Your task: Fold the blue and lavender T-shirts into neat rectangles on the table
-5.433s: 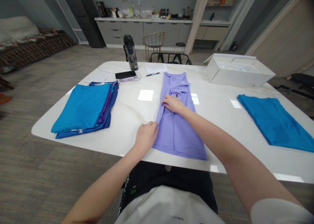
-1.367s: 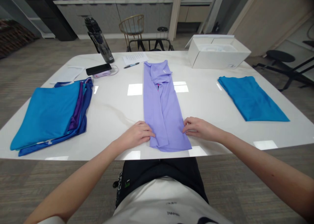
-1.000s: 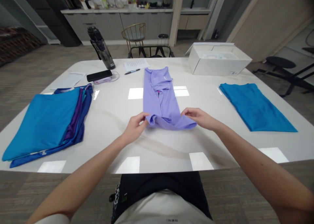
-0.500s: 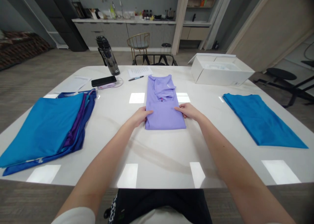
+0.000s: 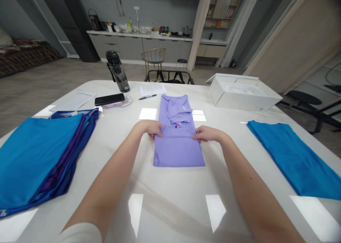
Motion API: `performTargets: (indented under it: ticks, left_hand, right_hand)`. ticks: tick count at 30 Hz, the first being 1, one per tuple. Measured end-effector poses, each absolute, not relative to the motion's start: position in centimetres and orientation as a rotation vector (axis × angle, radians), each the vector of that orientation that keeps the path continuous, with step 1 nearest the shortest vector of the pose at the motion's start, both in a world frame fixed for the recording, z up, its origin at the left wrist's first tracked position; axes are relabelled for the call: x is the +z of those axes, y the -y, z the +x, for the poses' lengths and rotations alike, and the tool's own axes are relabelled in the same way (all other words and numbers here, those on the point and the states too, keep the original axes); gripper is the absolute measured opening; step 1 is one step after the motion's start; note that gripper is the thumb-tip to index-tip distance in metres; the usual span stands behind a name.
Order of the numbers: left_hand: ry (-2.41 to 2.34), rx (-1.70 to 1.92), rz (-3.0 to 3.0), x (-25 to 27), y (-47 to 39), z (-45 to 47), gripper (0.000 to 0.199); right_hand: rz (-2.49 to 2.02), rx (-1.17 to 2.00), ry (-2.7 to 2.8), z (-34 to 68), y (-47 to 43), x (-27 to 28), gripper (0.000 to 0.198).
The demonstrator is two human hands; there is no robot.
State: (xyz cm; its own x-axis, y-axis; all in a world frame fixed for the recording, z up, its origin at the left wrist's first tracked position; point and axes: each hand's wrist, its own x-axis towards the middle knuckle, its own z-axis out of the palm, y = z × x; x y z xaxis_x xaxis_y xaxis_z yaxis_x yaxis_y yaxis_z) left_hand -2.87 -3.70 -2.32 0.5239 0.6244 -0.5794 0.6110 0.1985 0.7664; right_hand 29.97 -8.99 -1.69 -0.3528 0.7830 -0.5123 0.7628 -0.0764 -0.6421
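A lavender shirt lies partly folded in front of me, its lower part turned up over itself in a flat panel. Its neckline points away from me, and a sleeve with a small pale logo is folded across the upper part. At the shirt's left edge my left hand is closed, thumb on top and fingers partly hidden beneath. My right hand pinches the opposite edge the same way. Both hands sit at about the height of the folded panel's far edge.
Stacked blue and purple garments lie at left, a folded blue garment at right. Toward the back of the white table are a black bottle, a phone, a pen, papers and an open white box.
Both hands have moved away from me along the shirt's sides, from the middle of the folded panel to near its far edge. The view has tilted up.
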Motion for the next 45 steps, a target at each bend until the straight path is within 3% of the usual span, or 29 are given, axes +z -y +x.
performTargets:
  ticks: [4, 10, 14, 20, 26, 30, 36, 40, 45]
  left_hand:
    - [-0.967, 0.112, 1.661, -0.6, 2.0, -3.2, 0.019]
    - [-1.064, 0.776, 1.745, 1.5, -1.1, -2.0, 0.008]
    - [-1.054, 1.122, 1.545, 0.4, -4.6, -0.8, 0.016]
    - [-1.035, 1.326, 1.275, -1.6, -11.1, 1.0, 0.02]
    - [-1.33, 1.24, 1.129, -5.8, -14.8, 2.0, 0.025]
    - [-1.369, 1.31, 1.306, -7.1, -16.2, 2.0, 0.022]
    - [-1.489, 1.389, 1.636, -6.0, -15.1, 2.8, 0.051]
    - [-1.499, 1.013, 2.109, -6.4, -12.5, 5.3, 0.043]
    - [-1.63, 0.63, 2.183, -8.5, -11.9, 6.6, 0.046]
  right_hand:
    - [-1.683, 1.326, 2.203, 30.8, 7.5, -0.7, 0.042]
    - [-1.464, 0.952, 1.979, 30.6, 3.1, -0.9, 0.039]
    - [-1.257, 0.889, 1.641, 29.6, -0.9, -1.6, 0.041]
    - [-1.277, 0.832, 1.441, 27.9, -7.6, -2.7, 0.042]
    - [-1.718, 0.531, 1.601, 26.5, -11.7, -5.8, 0.033]
    - [-1.767, 0.306, 1.68, 26.3, -12.1, -6.8, 0.037]
    - [-2.031, 0.135, 1.7, 26.4, -12.2, -6.4, 0.041]
    - [-1.783, 0.01, 1.919, 24.3, -12.5, -6.0, 0.047]
    - [-1.762, 0.219, 2.233, 21.1, -13.0, -7.4, 0.054]
